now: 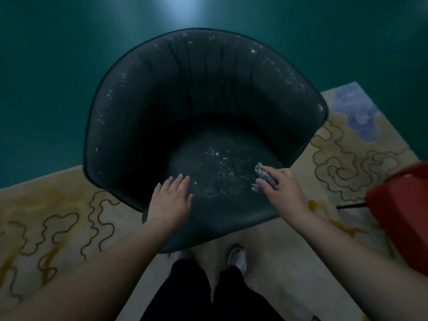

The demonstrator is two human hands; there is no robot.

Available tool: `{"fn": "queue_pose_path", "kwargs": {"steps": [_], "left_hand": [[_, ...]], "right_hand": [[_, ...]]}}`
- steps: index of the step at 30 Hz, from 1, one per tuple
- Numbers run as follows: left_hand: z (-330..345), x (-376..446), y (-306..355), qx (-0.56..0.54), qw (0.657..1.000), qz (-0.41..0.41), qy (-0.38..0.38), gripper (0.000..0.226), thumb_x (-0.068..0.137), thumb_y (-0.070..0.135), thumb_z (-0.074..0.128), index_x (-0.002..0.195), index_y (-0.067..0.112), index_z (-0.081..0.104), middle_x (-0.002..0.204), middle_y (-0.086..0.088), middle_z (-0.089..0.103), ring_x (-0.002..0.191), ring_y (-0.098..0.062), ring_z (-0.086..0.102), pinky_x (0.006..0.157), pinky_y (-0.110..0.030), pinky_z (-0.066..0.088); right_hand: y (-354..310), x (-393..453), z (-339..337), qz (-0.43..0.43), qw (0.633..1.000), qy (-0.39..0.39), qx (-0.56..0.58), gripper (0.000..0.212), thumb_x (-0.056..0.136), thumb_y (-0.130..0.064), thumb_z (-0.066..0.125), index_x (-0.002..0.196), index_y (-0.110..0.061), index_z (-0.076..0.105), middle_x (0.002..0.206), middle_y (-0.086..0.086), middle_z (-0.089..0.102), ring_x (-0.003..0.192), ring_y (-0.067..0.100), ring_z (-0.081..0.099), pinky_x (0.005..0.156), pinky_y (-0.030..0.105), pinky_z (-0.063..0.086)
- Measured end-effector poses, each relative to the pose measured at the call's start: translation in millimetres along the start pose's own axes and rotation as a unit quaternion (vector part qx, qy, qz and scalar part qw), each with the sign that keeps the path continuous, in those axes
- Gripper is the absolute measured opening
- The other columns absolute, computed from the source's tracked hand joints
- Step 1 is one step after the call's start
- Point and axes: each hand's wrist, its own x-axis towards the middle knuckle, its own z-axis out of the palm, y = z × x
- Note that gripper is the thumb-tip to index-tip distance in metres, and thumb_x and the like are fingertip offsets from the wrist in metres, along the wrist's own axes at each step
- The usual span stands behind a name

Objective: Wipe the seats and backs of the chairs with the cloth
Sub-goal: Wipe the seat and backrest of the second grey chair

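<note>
Item: dark tub chair (pixel 203 117). It sits partly on the patterned rug (pixel 347 144) and partly on the teal floor (pixel 46 77), directly ahead of me. Its open front faces me and its curved back lies on the far side, so its front-to-back axis runs up the view. White specks dot the seat (pixel 222 181) and the upper rim of the back.

Item: cloth (pixel 264 178), small, grey, bunched. It is on the right part of the seat, gripped by my right hand (pixel 281 184), whose fingers curl round it. The bunch seems to run lengthwise toward the chair back, though the dim light leaves me unsure.

Item: left hand (pixel 171 198). Fingers straight, palm down on the front left of the seat, holding nothing.

Item: red object (pixel 403 212) at the right edge, standing on the rug; I cannot tell what it is.

Item: my legs in dark trousers and a white shoe (pixel 237 258) on the rug, just in front of the seat.
</note>
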Motion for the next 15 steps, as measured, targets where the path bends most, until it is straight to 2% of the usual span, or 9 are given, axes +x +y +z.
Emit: {"fn": "queue_pose_path", "kwargs": {"steps": [4,6,10,13,15], "left_hand": [[-0.2,-5.1,-14.9,-0.022,0.999,-0.046,0.014,0.057,0.1,0.044,0.027,0.152,0.025,0.013,0.158,0.005,0.016,0.145,-0.018,0.011,0.117,-0.04,0.009],[3.2,-2.8,-27.2,-0.034,0.997,-0.064,0.014,0.057,0.1,0.044,0.027,0.152,0.026,0.013,0.158,0.005,0.015,0.146,-0.018,0.01,0.117,-0.04,0.009],[23.5,6.9,-50.8,-0.05,0.994,-0.093,0.006,0.057,0.1,0.044,0.028,0.152,0.025,0.013,0.159,0.005,0.015,0.146,-0.017,0.01,0.117,-0.039,0.01],[46.4,17.4,-63.4,-0.05,0.993,-0.104,0.005,0.058,0.099,0.045,0.028,0.152,0.025,0.013,0.158,0.004,0.016,0.145,-0.018,0.011,0.118,-0.039,0.012],[64.2,26.0,-69.3,-0.055,0.992,-0.117,0.001,0.059,0.099,0.045,0.029,0.151,0.023,0.015,0.158,0.003,0.018,0.145,-0.019,0.013,0.118,-0.039,0.015]], "right_hand": [[-10.3,22.6,13.6,-0.023,0.998,-0.047,0.035,0.056,0.077,-0.039,0.075,0.128,-0.034,0.054,0.096,-0.018,0.037,0.101,0.016,0.047,0.088,0.022,0.037],[-16.3,33.0,26.2,-0.037,0.996,-0.067,0.038,0.064,0.072,-0.038,0.08,0.13,-0.035,0.052,0.097,-0.02,0.035,0.103,0.017,0.047,0.092,0.027,0.043],[-20.6,55.3,61.1,-0.054,0.992,-0.104,0.042,0.073,0.07,-0.029,0.083,0.132,-0.039,0.047,0.1,-0.022,0.032,0.107,0.015,0.046,0.1,0.031,0.044],[-14.9,71.0,93.6,-0.055,0.988,-0.127,0.069,0.07,0.073,-0.023,0.08,0.131,-0.043,0.046,0.103,-0.021,0.032,0.107,0.014,0.047,0.101,0.029,0.044],[-6.4,79.7,116.2,-0.055,0.985,-0.145,0.077,0.068,0.075,-0.024,0.079,0.131,-0.043,0.046,0.104,-0.019,0.033,0.106,0.011,0.048,0.098,0.021,0.043]]}}
